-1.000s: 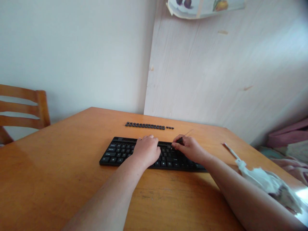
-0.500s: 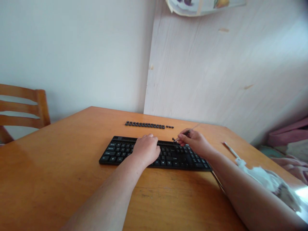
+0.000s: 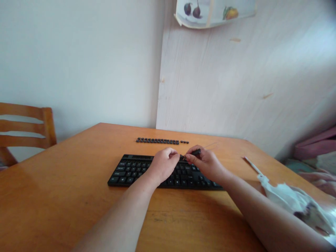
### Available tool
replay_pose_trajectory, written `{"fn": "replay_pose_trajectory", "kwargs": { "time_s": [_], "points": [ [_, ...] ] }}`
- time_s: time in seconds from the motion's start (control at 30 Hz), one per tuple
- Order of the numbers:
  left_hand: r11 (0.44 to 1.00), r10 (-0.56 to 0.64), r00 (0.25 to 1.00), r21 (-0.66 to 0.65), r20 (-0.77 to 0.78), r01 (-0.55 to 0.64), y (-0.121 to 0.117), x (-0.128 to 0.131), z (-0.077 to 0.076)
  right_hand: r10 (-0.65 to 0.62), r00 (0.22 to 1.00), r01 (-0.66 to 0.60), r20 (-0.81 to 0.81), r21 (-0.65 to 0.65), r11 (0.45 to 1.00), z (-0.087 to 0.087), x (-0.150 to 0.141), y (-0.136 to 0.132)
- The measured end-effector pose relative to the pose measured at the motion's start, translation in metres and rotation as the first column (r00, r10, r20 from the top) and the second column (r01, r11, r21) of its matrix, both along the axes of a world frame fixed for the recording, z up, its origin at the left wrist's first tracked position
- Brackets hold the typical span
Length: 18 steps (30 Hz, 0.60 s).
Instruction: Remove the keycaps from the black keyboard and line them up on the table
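A black keyboard (image 3: 125, 171) lies on the wooden table in front of me. Over its upper middle, my left hand (image 3: 166, 164) pinches a small dark keycap (image 3: 181, 157) between thumb and finger. Close against it, my right hand (image 3: 203, 161) grips a wire keycap puller (image 3: 196, 152) with a black handle, its tip at the keycap. A thin wire sticks out behind that hand. Behind the keyboard, several loose keycaps (image 3: 157, 141) sit in neat rows, with three smaller keycaps (image 3: 184, 142) at their right end. My hands and wrists cover part of the keys.
The wooden table (image 3: 65, 189) reaches back to the wall. On its right lie a thin white stick (image 3: 252, 165) and a crumpled white plastic bag (image 3: 286, 196). A wooden chair (image 3: 48, 126) stands at the left, and folded cloth (image 3: 315, 145) lies beyond the right edge.
My right hand lifted the keycap puller with a keycap at its tip, then moved left. My left hand rose off the keyboard and now pinches that keycap. The view tilted slightly upward.
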State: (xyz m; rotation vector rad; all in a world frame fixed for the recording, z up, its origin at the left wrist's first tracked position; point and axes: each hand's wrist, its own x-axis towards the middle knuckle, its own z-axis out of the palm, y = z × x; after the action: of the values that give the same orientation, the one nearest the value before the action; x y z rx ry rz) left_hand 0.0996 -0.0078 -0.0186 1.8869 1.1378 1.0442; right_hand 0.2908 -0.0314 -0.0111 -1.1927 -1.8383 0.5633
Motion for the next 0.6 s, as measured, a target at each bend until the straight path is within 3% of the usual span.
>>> {"fn": "replay_pose_trajectory", "kwargs": {
  "time_s": [0.17, 0.3, 0.4, 0.5, 0.6],
  "points": [
    [0.984, -0.041, 0.971, -0.156, 0.234, 0.080, 0.000, 0.004, -0.004, -0.004, 0.990, -0.019, 0.144, 0.156, 0.988, 0.004, -0.011, -0.011],
    [0.985, 0.043, 0.966, -0.170, 0.255, 0.001, 0.002, 0.000, -0.003, -0.010, 0.982, -0.038, 0.189, 0.247, 0.968, 0.003, -0.010, -0.012],
    [0.980, 0.083, 0.959, -0.198, 0.270, -0.029, 0.003, -0.004, 0.000, -0.075, 0.984, 0.030, 0.159, 0.270, 0.962, -0.002, -0.006, -0.008],
    [0.969, 0.104, 0.947, -0.247, 0.304, -0.028, 0.002, -0.005, 0.003, -0.111, 0.986, 0.071, 0.126, 0.288, 0.955, -0.006, -0.002, -0.004],
    [0.959, 0.104, 0.935, -0.284, 0.339, -0.004, -0.001, -0.004, 0.006, -0.086, 0.983, 0.028, 0.160, 0.331, 0.943, -0.007, -0.001, -0.002]
  ]
}}
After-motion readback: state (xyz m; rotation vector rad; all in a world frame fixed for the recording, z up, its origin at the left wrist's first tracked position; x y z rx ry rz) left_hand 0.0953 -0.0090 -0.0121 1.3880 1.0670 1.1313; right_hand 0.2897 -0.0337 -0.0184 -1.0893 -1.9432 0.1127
